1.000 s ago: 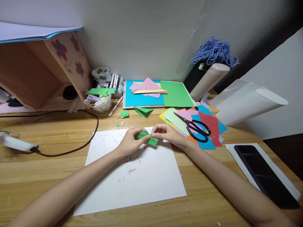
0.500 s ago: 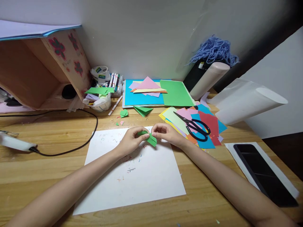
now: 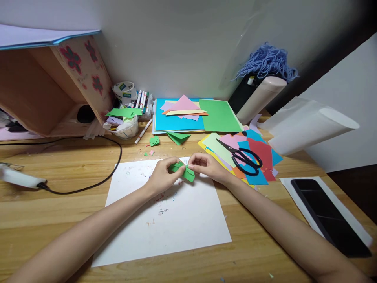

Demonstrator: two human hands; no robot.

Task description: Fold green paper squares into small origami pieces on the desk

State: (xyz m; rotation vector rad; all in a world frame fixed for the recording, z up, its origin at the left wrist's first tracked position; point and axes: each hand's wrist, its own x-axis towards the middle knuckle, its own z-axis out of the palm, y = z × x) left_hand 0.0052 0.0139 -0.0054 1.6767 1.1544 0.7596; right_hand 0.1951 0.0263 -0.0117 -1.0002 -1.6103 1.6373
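A small folded piece of green paper point(image 3: 188, 175) is held between both hands over the far part of the white sheet point(image 3: 191, 220). My left hand point(image 3: 162, 175) is closed on its left side, thumb in front and fingers behind. With thumb and forefinger, my right hand point(image 3: 207, 166) pinches the upper right edge. Creases show on the paper; the fingers cover part of it. Just beyond the sheet lie a small folded green shape point(image 3: 154, 141) and a folded green triangle point(image 3: 178, 137). Coloured marks dot the white sheet.
Black-handled scissors point(image 3: 246, 162) rest on coloured paper scraps point(image 3: 262, 151) at right. A phone point(image 3: 324, 212) lies further right. Behind are stacked paper sheets point(image 3: 220, 116), a tub of scraps point(image 3: 126, 129) and a marker point(image 3: 143, 131). A black cable point(image 3: 88, 192) curves at left.
My left thumb has shifted down and left along the green paper, so more of its surface shows. My right hand still pinches it at nearly the same spot.
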